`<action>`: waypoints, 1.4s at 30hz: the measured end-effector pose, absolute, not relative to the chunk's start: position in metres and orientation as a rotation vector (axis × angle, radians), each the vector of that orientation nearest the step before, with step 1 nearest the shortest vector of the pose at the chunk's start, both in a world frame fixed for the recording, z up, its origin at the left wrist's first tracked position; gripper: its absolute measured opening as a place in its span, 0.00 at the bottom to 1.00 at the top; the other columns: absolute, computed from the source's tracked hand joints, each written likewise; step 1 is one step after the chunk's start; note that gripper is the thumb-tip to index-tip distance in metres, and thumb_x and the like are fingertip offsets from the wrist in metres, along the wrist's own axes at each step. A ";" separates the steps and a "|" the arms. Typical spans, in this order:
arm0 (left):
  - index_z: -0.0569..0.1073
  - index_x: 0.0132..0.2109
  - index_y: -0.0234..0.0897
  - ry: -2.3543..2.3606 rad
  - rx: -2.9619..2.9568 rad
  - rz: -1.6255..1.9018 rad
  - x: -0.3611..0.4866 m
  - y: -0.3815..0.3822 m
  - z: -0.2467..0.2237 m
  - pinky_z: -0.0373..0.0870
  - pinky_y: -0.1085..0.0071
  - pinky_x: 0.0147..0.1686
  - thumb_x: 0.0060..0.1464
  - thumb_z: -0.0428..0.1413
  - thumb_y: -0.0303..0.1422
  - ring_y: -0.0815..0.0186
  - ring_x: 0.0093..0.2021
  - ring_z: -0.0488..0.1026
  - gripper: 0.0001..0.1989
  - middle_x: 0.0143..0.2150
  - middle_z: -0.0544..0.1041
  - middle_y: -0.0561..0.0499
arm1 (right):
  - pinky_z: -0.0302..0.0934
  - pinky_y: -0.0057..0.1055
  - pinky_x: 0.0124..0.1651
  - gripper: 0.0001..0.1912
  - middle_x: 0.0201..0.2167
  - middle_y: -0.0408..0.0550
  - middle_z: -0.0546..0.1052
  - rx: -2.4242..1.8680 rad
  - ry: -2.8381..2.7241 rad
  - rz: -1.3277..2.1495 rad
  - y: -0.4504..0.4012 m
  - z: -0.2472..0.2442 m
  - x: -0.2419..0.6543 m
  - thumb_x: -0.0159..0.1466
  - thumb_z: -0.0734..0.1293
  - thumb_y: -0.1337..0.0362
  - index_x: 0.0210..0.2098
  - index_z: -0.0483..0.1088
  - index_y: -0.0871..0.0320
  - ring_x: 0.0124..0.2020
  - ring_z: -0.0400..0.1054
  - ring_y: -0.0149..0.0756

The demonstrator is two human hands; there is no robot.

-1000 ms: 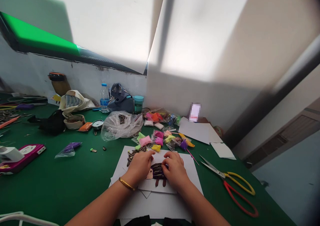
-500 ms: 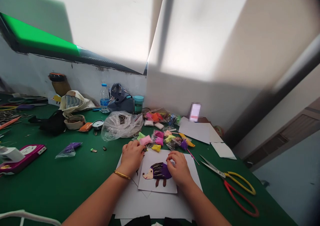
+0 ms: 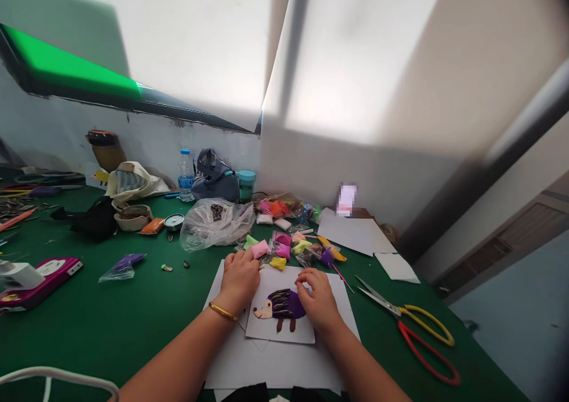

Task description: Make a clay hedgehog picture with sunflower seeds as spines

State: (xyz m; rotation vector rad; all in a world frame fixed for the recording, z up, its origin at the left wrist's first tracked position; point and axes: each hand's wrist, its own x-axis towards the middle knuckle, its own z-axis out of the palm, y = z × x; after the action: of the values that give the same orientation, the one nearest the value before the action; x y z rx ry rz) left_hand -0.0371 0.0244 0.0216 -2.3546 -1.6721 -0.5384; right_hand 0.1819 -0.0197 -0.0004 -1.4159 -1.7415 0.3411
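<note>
A white card (image 3: 262,335) bears a hedgehog (image 3: 291,301) with a purple body, brown legs, a pale face and dark striped seeds on its back. Over the hedgehog's rear, my right hand (image 3: 317,301) rests on the card with fingers bent and closed; whatever they hold, if anything, is hidden. Beyond the card's upper left corner is my left hand (image 3: 241,277), its fingers curled down beside a pink clay packet (image 3: 259,248). Its fingertips are out of sight. A lump of yellow clay (image 3: 278,263) lies between the hands, at the card's top edge.
Large scissors (image 3: 400,312) lie open at the right. Beneath the card is white paper (image 3: 284,369). Beyond the hands are several clay packets (image 3: 283,239) and a clear bag of seeds (image 3: 217,224). Loose seeds (image 3: 186,264) and a purple packet (image 3: 124,265) lie left; a white cable (image 3: 57,373) curves nearby.
My left hand has shifted slightly right, its fingers more curled beside the pink packet. The white cable at the lower left has moved a little. My right hand and the card look unmoved.
</note>
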 end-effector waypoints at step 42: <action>0.80 0.44 0.42 -1.676 -2.859 -0.719 -0.033 0.010 0.015 0.65 0.66 0.46 0.59 0.52 0.26 0.60 0.45 0.76 0.13 0.42 0.82 0.50 | 0.60 0.42 0.54 0.06 0.44 0.49 0.76 -1.498 -1.825 0.445 -0.026 -0.004 0.181 0.56 0.65 0.68 0.24 0.74 0.54 0.50 0.66 0.45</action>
State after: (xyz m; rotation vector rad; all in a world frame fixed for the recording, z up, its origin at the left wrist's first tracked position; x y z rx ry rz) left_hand -0.0327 0.0105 0.0147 -2.8595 -1.6759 -0.7186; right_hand 0.1808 -0.0263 -0.0037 -1.4976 -1.8252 0.4451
